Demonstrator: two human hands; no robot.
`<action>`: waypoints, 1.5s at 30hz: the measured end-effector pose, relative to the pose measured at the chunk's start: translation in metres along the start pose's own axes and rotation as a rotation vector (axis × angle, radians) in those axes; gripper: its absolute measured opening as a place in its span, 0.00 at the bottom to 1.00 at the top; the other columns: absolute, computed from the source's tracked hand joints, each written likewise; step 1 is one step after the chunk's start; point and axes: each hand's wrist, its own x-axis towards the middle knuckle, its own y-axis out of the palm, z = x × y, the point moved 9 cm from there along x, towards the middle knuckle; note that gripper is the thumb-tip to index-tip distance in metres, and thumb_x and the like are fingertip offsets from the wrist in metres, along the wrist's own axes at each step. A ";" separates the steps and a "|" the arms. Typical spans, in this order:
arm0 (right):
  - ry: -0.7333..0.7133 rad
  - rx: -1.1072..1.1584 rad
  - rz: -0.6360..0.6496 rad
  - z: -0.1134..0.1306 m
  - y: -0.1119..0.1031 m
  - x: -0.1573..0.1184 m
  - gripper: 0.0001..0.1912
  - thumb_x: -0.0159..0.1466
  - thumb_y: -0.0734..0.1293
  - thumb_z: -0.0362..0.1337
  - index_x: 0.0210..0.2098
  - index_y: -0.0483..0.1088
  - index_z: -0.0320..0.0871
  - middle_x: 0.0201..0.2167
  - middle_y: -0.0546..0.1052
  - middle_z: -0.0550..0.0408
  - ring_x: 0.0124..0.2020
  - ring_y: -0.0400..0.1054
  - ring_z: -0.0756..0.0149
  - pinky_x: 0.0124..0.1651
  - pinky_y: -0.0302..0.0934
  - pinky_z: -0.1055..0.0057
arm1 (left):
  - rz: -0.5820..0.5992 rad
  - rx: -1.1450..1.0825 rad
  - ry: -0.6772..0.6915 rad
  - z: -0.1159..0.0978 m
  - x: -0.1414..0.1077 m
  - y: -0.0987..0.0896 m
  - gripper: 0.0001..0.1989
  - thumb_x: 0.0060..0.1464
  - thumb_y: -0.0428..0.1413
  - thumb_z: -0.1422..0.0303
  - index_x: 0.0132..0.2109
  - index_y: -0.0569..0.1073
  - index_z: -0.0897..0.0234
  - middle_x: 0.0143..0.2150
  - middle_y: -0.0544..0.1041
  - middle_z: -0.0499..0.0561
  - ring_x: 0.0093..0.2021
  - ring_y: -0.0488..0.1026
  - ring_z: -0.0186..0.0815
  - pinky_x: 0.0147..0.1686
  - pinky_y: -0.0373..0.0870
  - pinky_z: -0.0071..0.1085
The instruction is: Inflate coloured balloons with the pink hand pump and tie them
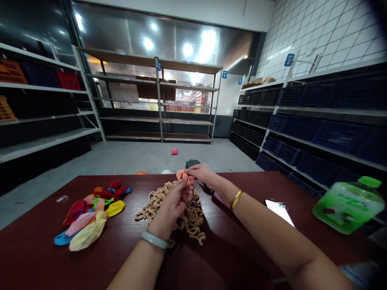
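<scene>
Over the middle of the table, my left hand (181, 197) grips a small, crumpled orange-pink balloon (182, 175). My right hand (201, 173) pinches the same balloon at its right side; the fingertips partly cover it. Below my hands lies a heap of beige, chain-like loops (193, 219), partly hidden by my left hand and wrist. To the left, several limp balloons (87, 229) in yellow, pink, blue, red and green lie in a loose pile. A dark object with a pink part (222, 200) lies behind my right forearm, mostly covered.
The dark red table (121, 266) also carries a phone with a bright screen (279, 212) and a green jug (347, 205) on the right. A pink ball-like object (174, 152) rests on the floor beyond. Shelves (160, 100) with crates line the room.
</scene>
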 end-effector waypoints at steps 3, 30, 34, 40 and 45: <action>0.030 -0.189 -0.068 -0.016 -0.027 -0.011 0.20 0.65 0.58 0.49 0.35 0.73 0.41 0.29 0.76 0.55 0.30 0.68 0.69 0.29 0.57 0.76 | 0.057 -0.168 0.013 -0.021 -0.002 0.002 0.03 0.59 0.54 0.72 0.37 0.72 0.67 0.30 0.75 0.49 0.26 0.74 0.26 0.23 0.70 0.18; -0.143 -0.909 -0.262 -0.036 -0.009 -0.090 0.26 0.59 0.64 0.50 0.54 0.61 0.50 0.44 0.76 0.50 0.40 0.72 0.55 0.37 0.59 0.65 | -0.258 -0.194 0.389 -0.064 0.007 -0.047 0.04 0.59 0.54 0.71 0.35 0.71 0.68 0.38 0.80 0.58 0.38 0.79 0.38 0.38 0.76 0.32; -0.144 -0.896 -0.248 -0.040 -0.012 -0.090 0.25 0.59 0.65 0.49 0.53 0.62 0.51 0.43 0.76 0.50 0.42 0.72 0.54 0.38 0.59 0.65 | -0.245 -0.138 0.395 -0.062 0.005 -0.041 0.05 0.59 0.53 0.71 0.35 0.71 0.68 0.39 0.80 0.58 0.38 0.79 0.37 0.39 0.76 0.32; -0.102 -0.883 -0.244 -0.041 -0.014 -0.091 0.24 0.59 0.65 0.49 0.53 0.62 0.50 0.42 0.76 0.49 0.43 0.72 0.54 0.39 0.59 0.64 | -0.206 0.019 0.446 -0.057 0.004 -0.034 0.05 0.56 0.57 0.69 0.37 0.71 0.67 0.41 0.80 0.58 0.41 0.78 0.38 0.40 0.75 0.32; -0.117 -0.849 -0.254 -0.043 -0.017 -0.091 0.25 0.59 0.65 0.48 0.55 0.61 0.51 0.44 0.76 0.50 0.44 0.71 0.54 0.41 0.59 0.63 | -0.173 0.114 0.468 -0.049 0.002 -0.023 0.07 0.52 0.61 0.68 0.37 0.71 0.66 0.42 0.80 0.55 0.40 0.78 0.35 0.39 0.74 0.29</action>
